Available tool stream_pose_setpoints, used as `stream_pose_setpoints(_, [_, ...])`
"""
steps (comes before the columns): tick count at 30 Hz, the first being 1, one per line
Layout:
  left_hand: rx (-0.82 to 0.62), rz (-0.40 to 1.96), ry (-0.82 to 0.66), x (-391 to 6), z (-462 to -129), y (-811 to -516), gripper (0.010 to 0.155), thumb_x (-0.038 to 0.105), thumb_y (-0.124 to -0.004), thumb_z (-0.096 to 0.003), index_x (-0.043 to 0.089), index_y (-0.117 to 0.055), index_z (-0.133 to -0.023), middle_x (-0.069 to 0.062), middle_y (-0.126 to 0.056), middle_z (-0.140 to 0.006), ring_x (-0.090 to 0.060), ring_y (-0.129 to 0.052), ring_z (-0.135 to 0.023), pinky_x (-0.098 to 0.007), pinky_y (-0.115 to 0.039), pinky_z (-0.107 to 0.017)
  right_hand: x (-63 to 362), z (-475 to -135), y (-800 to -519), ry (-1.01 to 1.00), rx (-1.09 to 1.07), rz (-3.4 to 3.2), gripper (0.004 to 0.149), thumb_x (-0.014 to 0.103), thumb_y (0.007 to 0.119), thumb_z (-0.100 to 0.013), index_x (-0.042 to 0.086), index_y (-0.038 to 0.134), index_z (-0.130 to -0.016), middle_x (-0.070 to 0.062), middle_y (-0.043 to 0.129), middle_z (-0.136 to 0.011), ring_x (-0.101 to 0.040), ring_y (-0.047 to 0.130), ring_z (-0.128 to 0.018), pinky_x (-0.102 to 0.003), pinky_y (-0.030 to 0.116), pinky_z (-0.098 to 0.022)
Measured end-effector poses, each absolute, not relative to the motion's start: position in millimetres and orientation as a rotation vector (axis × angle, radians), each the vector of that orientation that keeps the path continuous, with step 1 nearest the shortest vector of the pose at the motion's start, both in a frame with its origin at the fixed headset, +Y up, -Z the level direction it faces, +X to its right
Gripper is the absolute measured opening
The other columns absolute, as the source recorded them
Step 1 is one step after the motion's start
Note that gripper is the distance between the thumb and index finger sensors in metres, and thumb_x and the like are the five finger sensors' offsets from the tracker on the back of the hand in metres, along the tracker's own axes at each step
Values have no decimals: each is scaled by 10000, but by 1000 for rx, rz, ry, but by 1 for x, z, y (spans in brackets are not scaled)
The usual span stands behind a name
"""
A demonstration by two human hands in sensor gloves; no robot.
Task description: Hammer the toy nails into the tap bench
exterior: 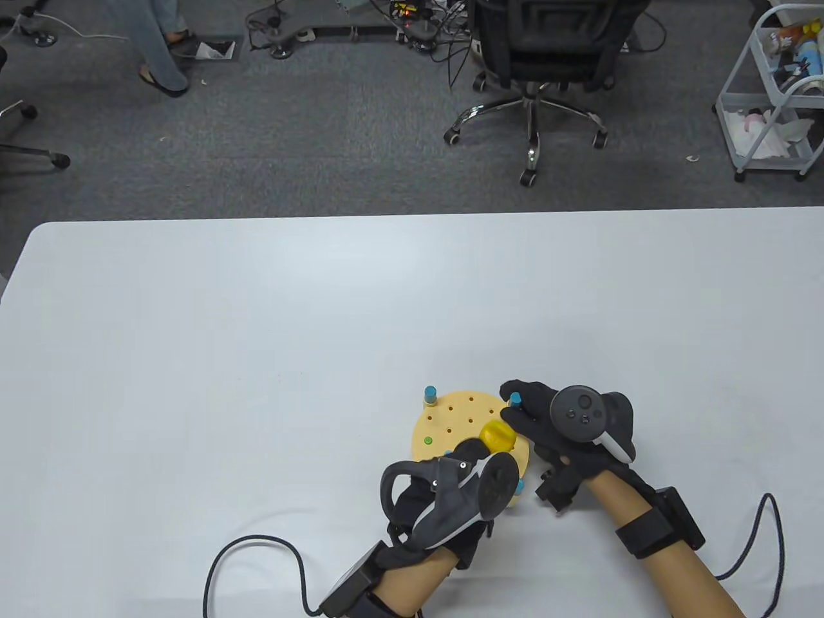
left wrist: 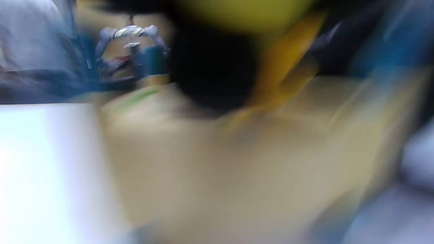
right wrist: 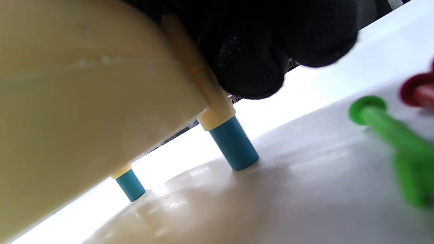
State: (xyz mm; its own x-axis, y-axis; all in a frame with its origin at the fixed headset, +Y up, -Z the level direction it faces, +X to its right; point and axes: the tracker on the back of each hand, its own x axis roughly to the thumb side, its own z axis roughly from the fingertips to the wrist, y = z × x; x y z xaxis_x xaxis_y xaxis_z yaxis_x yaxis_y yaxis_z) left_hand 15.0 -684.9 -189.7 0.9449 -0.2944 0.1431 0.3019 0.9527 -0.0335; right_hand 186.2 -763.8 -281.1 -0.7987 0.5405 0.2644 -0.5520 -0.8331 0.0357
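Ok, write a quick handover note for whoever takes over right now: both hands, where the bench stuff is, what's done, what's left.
Left hand: over the near edge of the bench, apparently holding the yellow hammer; its grip is hidden and its wrist view is blurred.
Right hand: steadying the bench's right rim, fingers by a blue post.
Bench: near table centre.
Done: one green nail sits flush in the bench.
Left: a loose green nail and a red one lie on the table; many holes are open.
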Motion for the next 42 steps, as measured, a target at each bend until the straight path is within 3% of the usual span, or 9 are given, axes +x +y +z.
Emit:
stream_pose_setpoints(2, [108,-106,-200,7,-184,-659,601,609,-538,-417,197,-851,-723,20,-1066,-236,-72,-849,191,-226,-781,110,186,-282,-763,-59,358,2539,565,465,673,-430,209,696,-933,-124,848,-844,-221,947,-582,-364,825,-415])
stream_pose_setpoints(5, [100,212,-197,2,-190,-661,606,480,-721,-421,-12,-931,-705,-231,-1067,-202,-243,-823,207,-377,-713,128,186,-282,-764,-53,348,2522,566,462,677,-430,207,696,-935,-132,845,-845,-227,945,-582,-368,822,-414])
stream_pose_setpoints(7, [-135,-131,-249,8,-198,-693,603,571,-612,-414,117,-868,-718,-91,-1061,-230,-145,-839,197,-291,-745,118,186,-282,-764,-53,354,2533,566,464,673,-431,210,693,-936,-128,845,-845,-223,946,-582,-365,823,-414])
stream_pose_setpoints(8, [-59,-175,-230,8,-192,-685,600,611,-507,-400,206,-785,-743,6,-1044,-289,-84,-869,153,-242,-786,83,187,-282,-765,-52,354,2530,566,467,672,-431,212,691,-936,-126,843,-847,-222,945,-583,-364,822,-416])
stream_pose_setpoints(15, [211,421,-279,-36,-174,-634,608,591,-586,-415,160,-830,-767,-72,-1058,-311,-146,-896,111,-292,-781,52,220,-279,-739,-44,297,2508,727,523,665,-420,122,602,-1023,-182,775,-910,-260,910,-641,-395,800,-456])
stream_pose_setpoints(21, [263,670,-105,-121,-201,-662,612,591,-606,-417,151,-828,-779,-95,-1055,-332,-167,-910,84,-304,-782,34,272,-262,-733,-74,97,2786,551,421,737,-439,167,722,-927,-121,877,-795,-209,959,-528,-358,830,-395])
stream_pose_setpoints(26, [194,707,13,-155,-220,-685,614,595,-609,-418,151,-822,-786,-97,-1052,-340,-170,-912,76,-303,-781,28,252,-264,-765,-39,182,2969,505,381,779,-425,219,750,-902,-87,906,-756,-180,966,-495,-338,842,-379])
stream_pose_setpoints(32, [157,722,15,-157,-220,-690,617,597,-608,-420,151,-823,-787,-95,-1054,-341,-166,-913,75,-300,-783,28,220,-261,-780,133,365,3203,608,366,780,-429,313,628,-1016,-133,797,-873,-198,898,-607,-362,812,-446])
stream_pose_setpoints(42, [121,708,-6,-154,-220,-692,620,599,-608,-421,150,-822,-791,-96,-1054,-345,-166,-915,71,-299,-785,25,219,-266,-778,151,354,3244,566,393,794,-403,223,743,-940,-104,855,-820,-147,942,-518,-326,850,-408])
